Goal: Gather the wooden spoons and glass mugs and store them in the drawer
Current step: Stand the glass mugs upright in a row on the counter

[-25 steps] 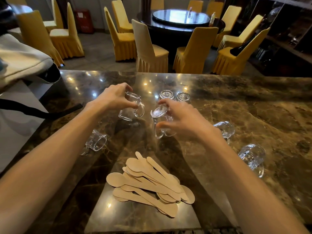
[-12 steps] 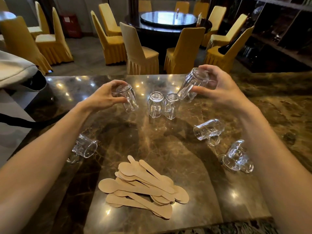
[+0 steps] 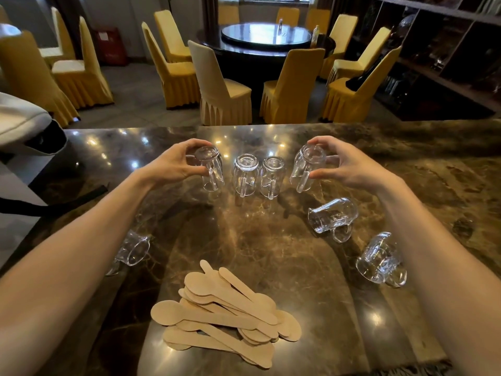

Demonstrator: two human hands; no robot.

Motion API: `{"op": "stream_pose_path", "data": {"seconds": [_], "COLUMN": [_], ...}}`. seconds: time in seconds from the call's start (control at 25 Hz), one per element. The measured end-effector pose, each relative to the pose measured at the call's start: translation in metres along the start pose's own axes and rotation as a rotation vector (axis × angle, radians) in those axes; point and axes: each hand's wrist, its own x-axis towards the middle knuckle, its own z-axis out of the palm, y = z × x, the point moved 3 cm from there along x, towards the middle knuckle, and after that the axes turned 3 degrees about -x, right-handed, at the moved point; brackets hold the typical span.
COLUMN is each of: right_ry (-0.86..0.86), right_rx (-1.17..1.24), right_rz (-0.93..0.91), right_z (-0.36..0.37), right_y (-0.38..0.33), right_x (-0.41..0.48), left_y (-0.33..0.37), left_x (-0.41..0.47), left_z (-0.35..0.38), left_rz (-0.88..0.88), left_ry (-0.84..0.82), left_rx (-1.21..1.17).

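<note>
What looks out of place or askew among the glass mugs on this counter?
Three mugs lie tipped on their sides: one and another to the right, a third beside the left forearm. Two mugs stand upside down in the middle. The mug in the right hand is tilted. Nothing seems broken or spilled.

View: one head-worn wide-angle camera; no second view to share with.
Position: above the near edge of the marble table (image 3: 271, 234).
Facing: forward and down across the table, toward the yellow chairs (image 3: 222, 88) beyond its far edge.
Nearness: close; both forearms enter from the bottom corners.
Distortion: straight edges bow outward.
</note>
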Motion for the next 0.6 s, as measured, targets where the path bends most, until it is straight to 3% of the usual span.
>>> {"op": "stream_pose_path", "data": {"seconds": [0.6], "right_ry": [-0.103], "right_rx": [-0.042], "right_rz": [0.078], "right_z": [0.018], "right_y": [0.023], "right_x": [0.023], "left_y": [-0.009], "left_x": [0.018], "left_z": [0.008], "left_rz": [0.003], "left_ry": [-0.057], "left_rx": [0.049]}}
